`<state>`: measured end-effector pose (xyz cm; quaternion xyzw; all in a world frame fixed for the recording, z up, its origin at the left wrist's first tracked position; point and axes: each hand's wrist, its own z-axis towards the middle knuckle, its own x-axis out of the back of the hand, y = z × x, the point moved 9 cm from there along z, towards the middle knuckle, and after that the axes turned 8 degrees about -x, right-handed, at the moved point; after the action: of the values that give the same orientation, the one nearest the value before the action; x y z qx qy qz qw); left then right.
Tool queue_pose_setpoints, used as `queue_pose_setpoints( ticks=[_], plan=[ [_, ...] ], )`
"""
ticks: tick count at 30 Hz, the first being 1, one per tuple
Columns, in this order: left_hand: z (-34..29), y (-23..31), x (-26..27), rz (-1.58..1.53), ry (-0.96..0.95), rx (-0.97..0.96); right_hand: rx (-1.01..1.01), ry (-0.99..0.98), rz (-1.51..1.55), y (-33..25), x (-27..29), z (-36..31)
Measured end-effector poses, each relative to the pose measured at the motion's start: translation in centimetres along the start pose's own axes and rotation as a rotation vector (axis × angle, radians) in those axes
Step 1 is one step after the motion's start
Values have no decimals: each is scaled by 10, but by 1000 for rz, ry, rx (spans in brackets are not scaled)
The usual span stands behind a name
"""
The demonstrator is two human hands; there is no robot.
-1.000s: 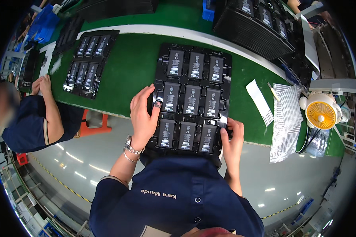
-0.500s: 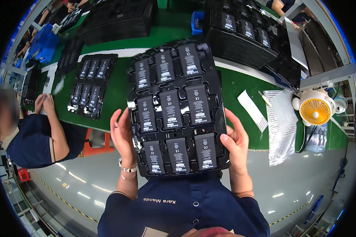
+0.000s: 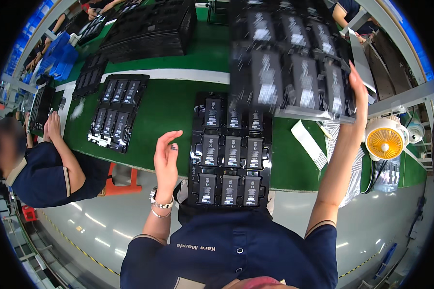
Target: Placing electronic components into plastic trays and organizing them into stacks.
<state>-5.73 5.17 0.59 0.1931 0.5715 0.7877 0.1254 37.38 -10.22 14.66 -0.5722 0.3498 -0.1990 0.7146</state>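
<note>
**One Hand Spread, One at a Tray's Edge: Black Packs over Green Bench**

Nearest, at bottom centre, the dark blue shirt (image 3: pixel 236 231) carries pale stitched lettering, upside down to us. Just above it, frame centre, sits the lower tray (image 3: pixel 194 185), its black packs (image 3: pixel 232 151) in three rows of three, each bearing tiny white print, symbols and a pale label block too small to follow. Left of it, the left hand (image 3: pixel 167 161) is empty, thumb and fingers apart. And over to the upper right, the right hand (image 3: pixel 359 98) is against the right edge of the raised tray (image 3: pixel 238 72); that tray is smeared with blur, its white markings just streaks, and whether the fingers clamp it I cannot tell.

Underneath it all, a green bench (image 3: pixel 164 101), crossed by a white strip (image 3: pixel 188 75). Right side: a white paper strip (image 3: pixel 307 143), a silvery patterned sheet (image 3: pixel 352 178), a fan (image 3: pixel 386 142) with a yellow face. Left side: a tray of six packs (image 3: pixel 133 113), a seated co-worker (image 3: pixel 43 173) in dark blue, glossy grey floor (image 3: pixel 101 192) below. Farther, upper left: a stack of black trays (image 3: pixel 152 31) and blue bins (image 3: pixel 60 58).
</note>
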Motion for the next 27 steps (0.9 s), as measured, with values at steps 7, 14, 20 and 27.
queue_pose_setpoints(
  ticks=[7,14,20,27],
  plan=[
    [7,6,-30,301,-183,-45,-54,204,-20,12,65,105],
    [29,11,-59,572,-393,-226,-183,128,-209,56,87,134],
    [70,3,-82,708,-436,-408,-155,144,-289,61,91,138],
    [99,-7,-103,893,-450,-462,321,404,-885,16,94,100]
  ],
)
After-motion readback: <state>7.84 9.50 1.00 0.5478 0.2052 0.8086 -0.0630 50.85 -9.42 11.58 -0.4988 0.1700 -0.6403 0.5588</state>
